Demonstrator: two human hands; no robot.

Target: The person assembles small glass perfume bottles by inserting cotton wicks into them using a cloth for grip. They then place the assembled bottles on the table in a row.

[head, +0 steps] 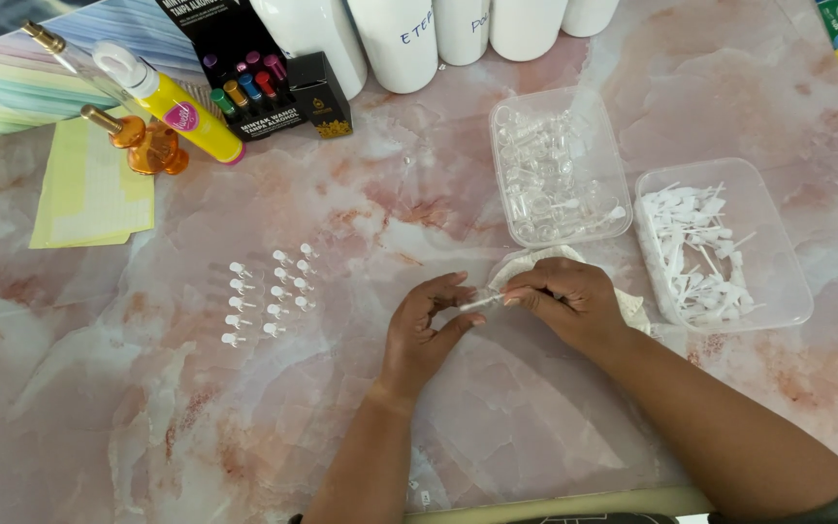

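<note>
Both hands, left (424, 325) and right (564, 301), pinch a small clear vial (480, 304) (thin, see-through) between fingertips, just above the pink marbled bench (341, 204), near a cloth (535, 260).

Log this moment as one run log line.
left hand and right hand: pinching one small clear vial | capped vials: rows on table | two clear tubs: right

A small clear vial (478, 303), thin and tube-like, lies nearly level between the fingertips of the left hand (426, 330) and the right hand (566, 301), just above the pink marbled tabletop; its far end seems capped, though blurred.
</note>
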